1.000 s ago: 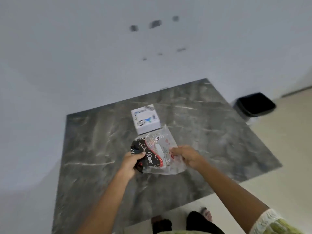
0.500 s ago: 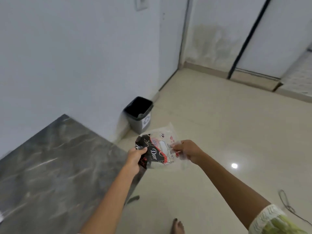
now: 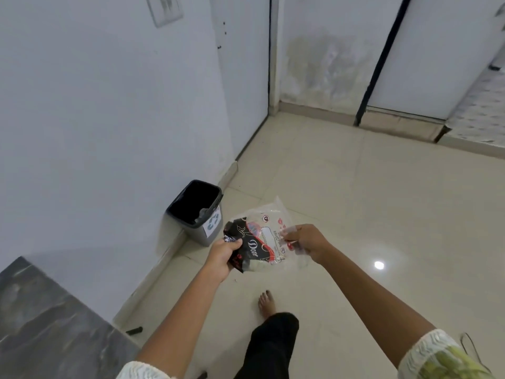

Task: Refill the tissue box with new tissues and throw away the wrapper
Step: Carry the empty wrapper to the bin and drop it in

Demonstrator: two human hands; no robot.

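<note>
— Above the pale tiled floor (image 3: 382, 203), what do the hands hold?
— The left hand (image 3: 222, 255) and right hand (image 3: 307, 243) each pinch an edge of the crumpled clear-and-black plastic wrapper (image 3: 262, 239), near the open grey plastic bin (image 3: 198, 214).
— How far along?
— Probably the last step: only the toss remains. No tissue box shows.
— Any writing?
— "Dove", apparently; the bin's label is blurred.

White lace-trimmed sleeves (image 3: 434, 348), black trousers (image 3: 270, 348), bare foot (image 3: 266, 303).
</note>
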